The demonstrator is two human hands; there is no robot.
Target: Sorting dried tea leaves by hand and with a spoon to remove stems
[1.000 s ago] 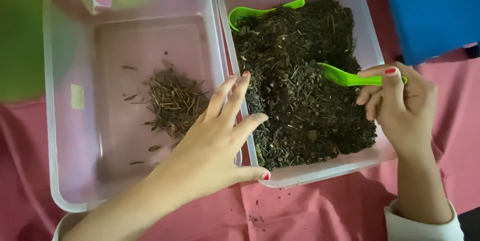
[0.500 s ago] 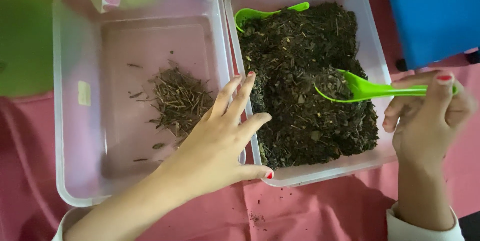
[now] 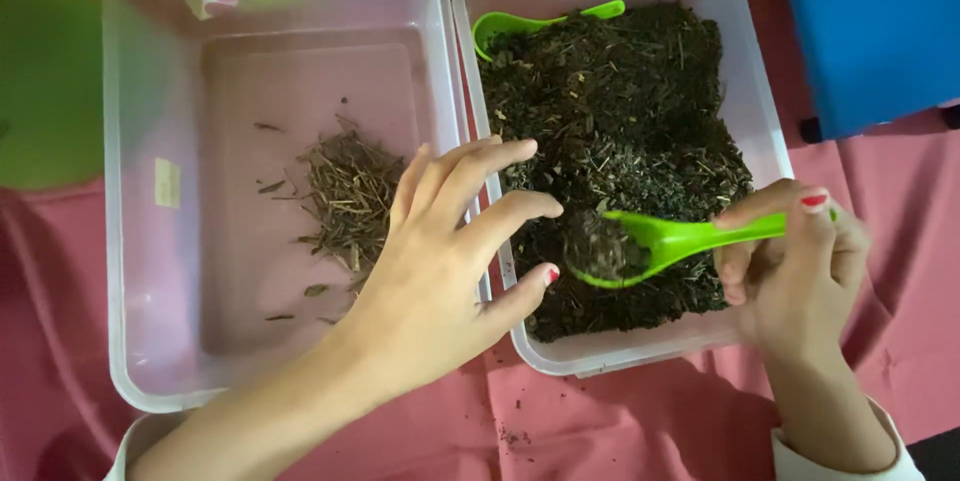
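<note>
A pink cloth (image 3: 620,421) covered the table, with a blue sheet (image 3: 870,31) at the upper right corner and a blurred green shape (image 3: 45,71) at the far left. Two clear plastic tubs stood side by side on the cloth, their long walls touching or nearly so. The left tub (image 3: 115,241) was mostly bare, holding only a small heap of dry twigs (image 3: 345,196) near its middle and a few stray bits around it. The right tub (image 3: 745,91) was filled with dark soil (image 3: 620,111).

The left hand (image 3: 440,271) reached in from the lower left, palm down, fingers spread and loose, grasping nothing. It lay across the wall where the two tubs met, fingertips over the soil's edge and the heel over the left tub, just beside the twigs.

The right hand (image 3: 795,261) sat at the near right corner of the right tub, its fingers pinched around the handle of a green scoop (image 3: 660,241). The scoop's bowl pointed left, carried a little soil and hung just above the soil near the left thumb. A second green scoop (image 3: 530,23) lay at the far end of the right tub, partly on the soil.
</note>
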